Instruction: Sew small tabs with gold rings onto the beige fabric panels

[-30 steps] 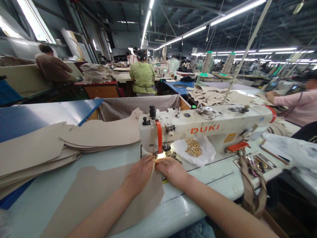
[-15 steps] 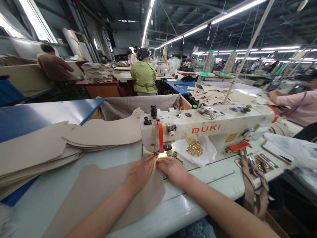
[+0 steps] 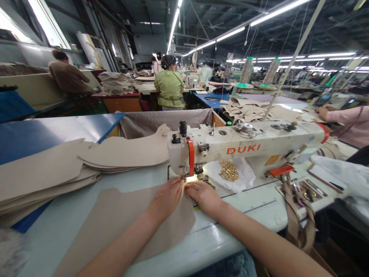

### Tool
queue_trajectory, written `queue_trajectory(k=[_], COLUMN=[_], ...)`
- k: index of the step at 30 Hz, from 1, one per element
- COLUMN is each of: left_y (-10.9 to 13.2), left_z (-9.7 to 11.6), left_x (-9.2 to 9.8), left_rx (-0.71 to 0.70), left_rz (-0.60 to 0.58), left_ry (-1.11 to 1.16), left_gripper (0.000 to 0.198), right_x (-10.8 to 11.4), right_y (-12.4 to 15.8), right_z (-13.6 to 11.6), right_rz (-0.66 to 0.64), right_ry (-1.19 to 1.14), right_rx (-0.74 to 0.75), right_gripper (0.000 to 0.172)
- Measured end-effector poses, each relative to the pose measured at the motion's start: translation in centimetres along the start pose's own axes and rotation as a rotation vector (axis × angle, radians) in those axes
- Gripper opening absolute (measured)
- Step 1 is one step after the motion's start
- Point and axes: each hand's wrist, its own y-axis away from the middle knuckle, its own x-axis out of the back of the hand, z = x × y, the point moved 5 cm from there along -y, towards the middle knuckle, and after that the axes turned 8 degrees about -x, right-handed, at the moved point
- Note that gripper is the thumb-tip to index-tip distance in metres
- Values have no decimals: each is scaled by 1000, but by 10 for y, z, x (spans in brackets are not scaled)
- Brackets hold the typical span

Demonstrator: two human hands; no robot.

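One long pale green worktable (image 3: 69, 215) spreads across the near part of the view, with ruler marks printed along its front edge. On it stands a white sewing machine (image 3: 276, 140) lettered DUKI in orange-red, its needle end toward the left. A taupe fabric piece (image 3: 115, 219) lies flat on the table to the left of the needle and in front of it, its upper right part running in beneath the fingertips by the needle; the left forearm crosses over it. Farther left, a stack of cut panels (image 3: 40, 165) rests on the table, and a second stack (image 3: 127, 154) sits against it, reaching to the machine head. Tan straps (image 3: 307, 227) hang over the table's front edge at the right. A crumpled white sheet (image 3: 245, 179) lies under the machine's arm. The left hand (image 3: 167, 196) and the right hand (image 3: 203, 196) meet just in front of the needle, fingers drawn together and curved downward, tips at the fabric; between glare and overlap, I cannot tell whether they pinch it or only press it. Gold-coloured metal loops (image 3: 229, 171) lie heaped on the white sheet. Right behind the fingertips glows a small bright patch of light (image 3: 190, 179).
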Motion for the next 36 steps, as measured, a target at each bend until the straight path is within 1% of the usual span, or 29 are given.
queue_trajectory(k=[3,6,9,13,17,19,21,23,25,28,29,30,32,33,34,35,36], left_y=[7,21,34,38,38,43,52,63,75,95,104,114,136,148,159,169,175], left_z=[2,4,8,8,-3,-13,-21,-24,-22,-8,-1,7,18,20,21,19,14], left_x=[4,11,18,21,27,32,38,45,54,70,74,78,80,79,80,82,87], left_rx=[-17,-14,10,46,63,80,107,124,139,146,135,118,67,50,32,25,48], left_rz=[11,14,-23,-68,-40,-38,-40,-40,-34,-20,-24,-41,-92,-115,-108,-81,-41], left_ry=[-1,2,3,18,63,74,56,22,-2,-31,-41,-47,-53,-59,-71,-85,-102], left_gripper=[31,32,32,34,33,32,31,31,31,33,36,45,73,84,87,80,68], right_x=[3,2,0,-1,0,-4,-10,-17,-22,-25,-25,-24,-23,-21,-19,-16,-13], right_y=[1,7,15,17,4,-4,-9,-11,-9,-5,-4,-3,-2,-1,-1,0,1], right_z=[-8,-21,-29,-32,-38,-46,-55,-65,-72,-74,-74,-73,-72,-72,-72,-73,-74], right_rz=[-47,-62,-13,57,60,50,51,68,87,104,110,120,154,177,205,239,276], right_ry=[51,87,67,61,126,146,137,99,55,10,-2,-16,-51,-75,-104,-138,-176], right_rx=[52,82,75,79,64,52,72,118,163,174,168,162,160,164,169,176,175], right_gripper=[6,7,8,10,8,10,11,10,10,9,9,9,10,11,13,15,18])
